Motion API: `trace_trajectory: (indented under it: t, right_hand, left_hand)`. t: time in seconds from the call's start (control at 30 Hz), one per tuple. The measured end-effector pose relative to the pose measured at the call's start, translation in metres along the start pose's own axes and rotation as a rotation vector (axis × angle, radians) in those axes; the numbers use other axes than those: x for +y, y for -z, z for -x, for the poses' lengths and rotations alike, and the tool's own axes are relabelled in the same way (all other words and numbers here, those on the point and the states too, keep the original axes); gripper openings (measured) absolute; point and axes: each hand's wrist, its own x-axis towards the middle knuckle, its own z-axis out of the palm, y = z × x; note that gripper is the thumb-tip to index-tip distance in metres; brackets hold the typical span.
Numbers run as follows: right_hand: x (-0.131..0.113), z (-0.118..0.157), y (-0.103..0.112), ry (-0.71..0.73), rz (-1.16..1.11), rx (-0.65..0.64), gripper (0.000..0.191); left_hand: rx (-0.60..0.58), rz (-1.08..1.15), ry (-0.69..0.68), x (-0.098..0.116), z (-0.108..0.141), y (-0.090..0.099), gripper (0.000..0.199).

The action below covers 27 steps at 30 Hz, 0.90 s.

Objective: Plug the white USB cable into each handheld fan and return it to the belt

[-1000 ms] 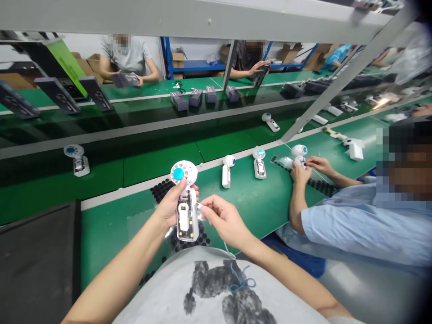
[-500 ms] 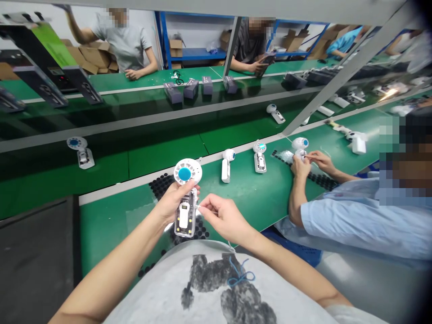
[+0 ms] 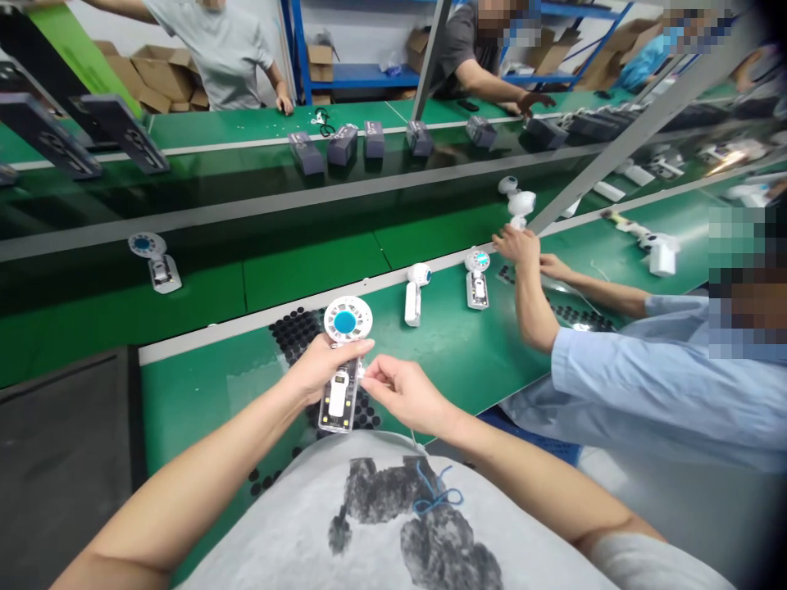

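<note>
My left hand [image 3: 320, 369] is closed around the upper handle of a white handheld fan [image 3: 337, 397], its thumb lying across the neck. The fan's round slotted head has a blue centre [image 3: 344, 322], and the clear-fronted handle shows a dark board with a white piece on it. At the handle's right edge, my right hand [image 3: 402, 389] pinches the small white plug [image 3: 361, 372] of a cable. Part of this pale cable [image 3: 414, 440] shows below my right hand. Whether the plug is inside the fan or only touching it, I cannot tell.
Black round pads [image 3: 298, 334] lie on the green table. Two more fans [image 3: 413, 305] [image 3: 477, 288] stand right of my hands. Another fan [image 3: 161, 269] lies on the green belt. A co-worker's hand [image 3: 520, 246] is at the right; a dark tray [image 3: 67, 442] is at the left.
The plug in my right hand now sits close against the fan's side. The co-worker's hand at the right has moved a fan out to the belt. A person across has stretched an arm towards the boxes.
</note>
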Motion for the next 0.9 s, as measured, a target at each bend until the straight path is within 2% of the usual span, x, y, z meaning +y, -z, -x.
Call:
trace_trajectory:
  t: [0.13, 0.17, 0.23, 0.33, 0.47, 0.57, 0.63, 0.7, 0.83, 0.9]
  right_hand:
    - [0.027, 0.003, 0.035, -0.115, -0.006, 0.166, 0.021]
    - [0.035, 0.004, 0.043, -0.145, -0.032, 0.192, 0.023]
    - [0.05, 0.006, 0.051, -0.186, -0.092, 0.206, 0.025]
    - [0.064, 0.007, 0.044, -0.206, -0.16, 0.184, 0.027]
    - [0.073, 0.005, 0.029, -0.208, -0.185, 0.16, 0.029]
    - [0.075, 0.003, 0.034, -0.203, -0.164, 0.218, 0.029]
    - [0.071, 0.001, 0.042, -0.208, -0.18, 0.29, 0.028]
    - [0.062, -0.003, 0.049, -0.206, -0.212, 0.324, 0.026]
    - [0.033, -0.015, 0.049, -0.117, -0.256, 0.258, 0.019]
    - [0.018, -0.02, 0.044, -0.06, -0.26, 0.212, 0.016]
  left_hand:
    - [0.222, 0.023, -0.049, 0.011, -0.025, 0.035, 0.028]
    - [0.244, 0.02, -0.059, 0.012, -0.033, 0.042, 0.029]
    - [0.205, 0.009, -0.051, 0.011, -0.051, 0.046, 0.032]
    - [0.113, 0.022, -0.017, 0.0, -0.086, 0.029, 0.035]
    - [0.093, 0.055, -0.046, -0.016, -0.138, -0.014, 0.033]
    - [0.051, 0.065, -0.048, -0.016, -0.157, -0.038, 0.029]
    - [-0.002, 0.07, -0.029, -0.01, -0.15, -0.045, 0.027]
    - [-0.059, 0.074, 0.01, -0.002, -0.131, -0.045, 0.025]
    - [-0.173, 0.141, 0.061, 0.015, -0.082, -0.035, 0.024]
    - [-0.183, 0.186, 0.041, 0.021, -0.063, -0.032, 0.022]
